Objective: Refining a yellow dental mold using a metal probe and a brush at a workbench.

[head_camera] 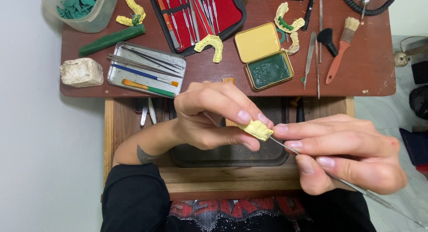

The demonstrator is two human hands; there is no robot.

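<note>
At the centre of the frame the left hand (209, 118) pinches a small pale yellow dental cast piece (255, 129) between thumb and fingertips, holding it in the air above a dark tray (232, 155) set in an open wooden drawer (223, 180). The right hand (345, 151), at the right of centre, grips a thin metal carving tool (352, 186) like a pen; its fine tip reaches leftward and touches the lower edge of the cast piece, while the long handle runs off toward the lower right corner. The right forefinger rests just beside the piece. Above the hands, the brown worktop (370, 80) spans the upper half of the frame. Just above the left hand lies an open metal tin (265, 56) with a yellow lid and green wax in its base. To its left sits a yellow arch-shaped dental cast (211, 44), and beyond that a shallow steel tray (145, 69) holding slim instruments and brushes. A red-lined instrument case (196, 13) lies open at the top centre. At the upper left stand a translucent tub (82, 9) of green pieces, a green wax stick (111, 39) and a whitish stone block (81, 72). At the upper right lie an orange-handled brush (341, 49), a small black brush (328, 39) and more yellow casts (289, 24).
</note>
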